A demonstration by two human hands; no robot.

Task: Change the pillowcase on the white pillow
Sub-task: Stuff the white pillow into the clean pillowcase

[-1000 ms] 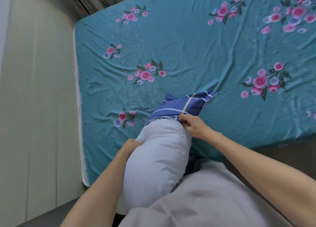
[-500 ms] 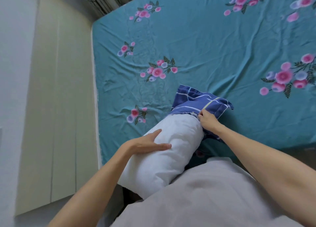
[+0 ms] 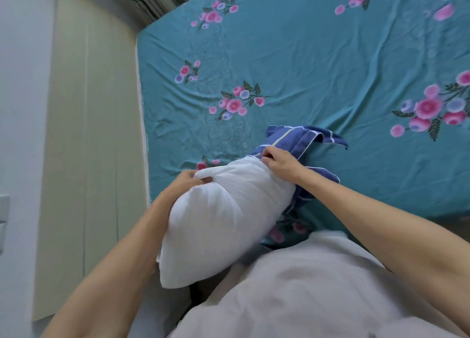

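Note:
The white pillow (image 3: 218,218) lies lengthwise against my body, its far end over the edge of the bed. A blue pillowcase with white and yellow stripes (image 3: 297,139) covers only that far end and is bunched there; a fold of it trails down the pillow's right side. My left hand (image 3: 187,182) pinches the pillow's white fabric on its upper left side. My right hand (image 3: 278,160) is closed on the pillowcase's edge where it meets the pillow.
The bed carries a teal sheet with pink and blue flower prints (image 3: 318,65). Cream cupboard panels (image 3: 89,139) stand close on the left, past the bed's edge. My pale grey shirt (image 3: 305,294) fills the bottom of the view.
My left hand went from resting flat on the pillow to pinching its fabric higher up. The pillowcase is bunched further toward the pillow's end, and my right hand has shifted onto its edge.

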